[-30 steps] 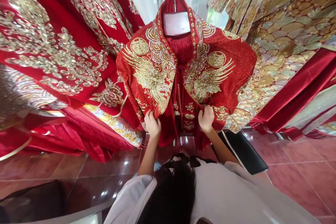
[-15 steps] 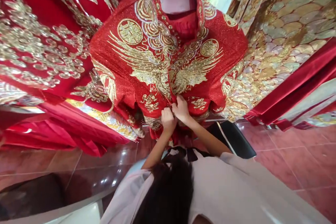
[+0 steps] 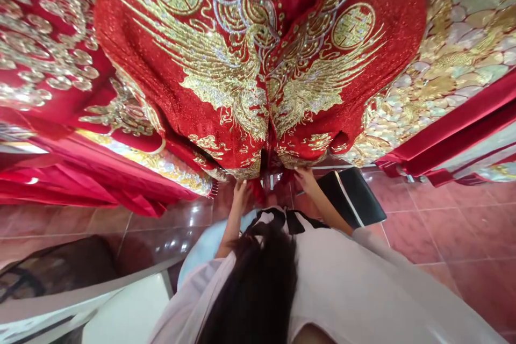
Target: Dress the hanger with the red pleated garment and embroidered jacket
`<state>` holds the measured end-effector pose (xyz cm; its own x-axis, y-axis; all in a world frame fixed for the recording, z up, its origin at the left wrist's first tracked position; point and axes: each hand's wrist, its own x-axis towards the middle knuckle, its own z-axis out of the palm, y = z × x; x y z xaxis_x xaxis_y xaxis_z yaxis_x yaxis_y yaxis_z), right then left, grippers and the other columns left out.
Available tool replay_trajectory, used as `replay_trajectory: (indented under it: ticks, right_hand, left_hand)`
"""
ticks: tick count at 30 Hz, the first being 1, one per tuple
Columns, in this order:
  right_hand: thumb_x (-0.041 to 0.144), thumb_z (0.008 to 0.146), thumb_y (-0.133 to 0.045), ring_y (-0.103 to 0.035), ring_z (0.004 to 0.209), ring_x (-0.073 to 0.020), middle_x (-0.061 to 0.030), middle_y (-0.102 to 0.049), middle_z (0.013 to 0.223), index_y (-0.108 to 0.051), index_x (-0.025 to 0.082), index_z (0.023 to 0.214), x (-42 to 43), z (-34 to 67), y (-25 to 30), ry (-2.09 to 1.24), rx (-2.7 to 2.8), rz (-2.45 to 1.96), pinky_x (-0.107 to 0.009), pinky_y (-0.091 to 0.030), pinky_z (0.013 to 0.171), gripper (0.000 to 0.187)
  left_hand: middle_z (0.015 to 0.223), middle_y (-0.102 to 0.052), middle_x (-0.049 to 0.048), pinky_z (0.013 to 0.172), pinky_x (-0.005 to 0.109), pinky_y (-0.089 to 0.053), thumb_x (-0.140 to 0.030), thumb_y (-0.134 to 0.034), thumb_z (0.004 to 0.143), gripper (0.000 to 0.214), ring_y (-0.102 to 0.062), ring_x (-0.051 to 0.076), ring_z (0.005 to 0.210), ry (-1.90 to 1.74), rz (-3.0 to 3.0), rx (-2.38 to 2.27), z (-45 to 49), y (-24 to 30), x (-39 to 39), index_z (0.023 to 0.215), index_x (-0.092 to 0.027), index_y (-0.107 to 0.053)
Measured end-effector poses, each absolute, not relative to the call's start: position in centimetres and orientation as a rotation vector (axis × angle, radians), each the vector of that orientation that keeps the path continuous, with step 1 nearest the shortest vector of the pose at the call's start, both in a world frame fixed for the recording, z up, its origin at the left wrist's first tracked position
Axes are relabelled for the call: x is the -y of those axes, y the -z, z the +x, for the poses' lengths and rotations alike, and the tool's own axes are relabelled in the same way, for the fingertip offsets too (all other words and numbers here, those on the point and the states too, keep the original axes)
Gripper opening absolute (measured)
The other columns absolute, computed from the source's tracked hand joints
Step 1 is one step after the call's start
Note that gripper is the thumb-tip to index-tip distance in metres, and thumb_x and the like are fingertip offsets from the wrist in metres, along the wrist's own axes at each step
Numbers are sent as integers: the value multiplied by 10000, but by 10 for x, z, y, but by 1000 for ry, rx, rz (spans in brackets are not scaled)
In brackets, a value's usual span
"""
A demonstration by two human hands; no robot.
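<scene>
In the head view a red jacket [image 3: 245, 158] with gold phoenix embroidery hangs in front of me, its front parted at the bottom around a zipper. My left hand [image 3: 241, 188] is at the hem on the left of the opening, its fingers closed on the edge. On the other side, my right hand [image 3: 305, 176] grips the hem to the right of the opening, fingertips partly hidden behind the cloth. Below the gap a bit of red fabric [image 3: 258, 197] shows between my hands.
Beaded red garments [image 3: 44, 37] hang close on the left. A gold scale-patterned garment [image 3: 467, 48] hangs on the right. A black flat-topped object [image 3: 365, 199] stands on the tiled floor [image 3: 451, 242]. At lower left are a dark bag [image 3: 60, 269] and a white surface [image 3: 129, 312].
My hands were together at the lower front closure; now they are apart and lower, one at each side of the hem. The jacket's bottom has parted and appears nearer.
</scene>
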<state>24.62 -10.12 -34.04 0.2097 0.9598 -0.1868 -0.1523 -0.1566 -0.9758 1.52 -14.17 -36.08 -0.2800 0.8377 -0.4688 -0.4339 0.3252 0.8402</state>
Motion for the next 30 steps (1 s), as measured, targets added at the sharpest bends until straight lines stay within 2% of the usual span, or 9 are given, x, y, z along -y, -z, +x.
replay_trajectory:
  ticks: [4,8,14,18,21,25,30]
  right_hand:
    - [348,584,-699,-632,851,-153,-20,-651,844,-549,179,856,104,235,337,-1413,761,-1220,-328,-514,837,353]
    - [277,519,-755,-631,858,-158,-38,-666,892,-562,167,825,118,218,326,-1479,664,-1160,-320,-505,874,377]
    - [250,558,-735,-627,936,-163,-13,-669,836,-574,183,832,129,209,311,-1476,589,-1125,-328,-475,952,325]
    - [219,565,-730,-628,932,-159,-11,-671,816,-583,178,853,133,202,308,-1496,558,-1099,-330,-477,948,326]
    - [199,547,-750,-632,890,-158,-18,-676,838,-595,170,873,136,198,303,-1542,554,-1063,-328,-497,913,363]
    - [127,479,-787,-634,890,-159,-15,-675,812,-605,165,888,138,198,299,-1578,544,-1020,-319,-502,913,450]
    - [113,484,-776,-639,854,-144,-6,-679,843,-596,176,887,134,198,303,-1584,478,-1007,-302,-521,871,445]
  left_hand:
    - [963,-627,28,781,251,-508,-245,-701,794,154,-624,137,879,-1285,323,-1198,21,353,136,881,-179,-592]
    - [903,-605,32,701,254,-523,-245,-633,871,157,-593,113,759,-1225,288,-1139,37,349,136,959,-122,-591]
    - [854,-580,24,618,228,-506,-271,-581,916,187,-552,93,675,-1196,296,-1083,59,341,140,996,-103,-582]
    - [744,-552,-14,548,193,-442,-210,-671,820,129,-497,71,577,-1240,323,-1036,72,328,141,860,-135,-574]
    - [647,-502,-43,484,180,-367,-211,-756,703,241,-451,61,513,-1258,339,-1007,77,317,142,744,-165,-524]
    - [610,-468,-64,456,181,-317,-244,-816,624,345,-404,49,474,-1257,356,-992,80,305,143,750,-173,-504]
    - [631,-470,-69,473,181,-313,-261,-828,624,366,-411,43,490,-1252,354,-974,81,297,145,766,-176,-501]
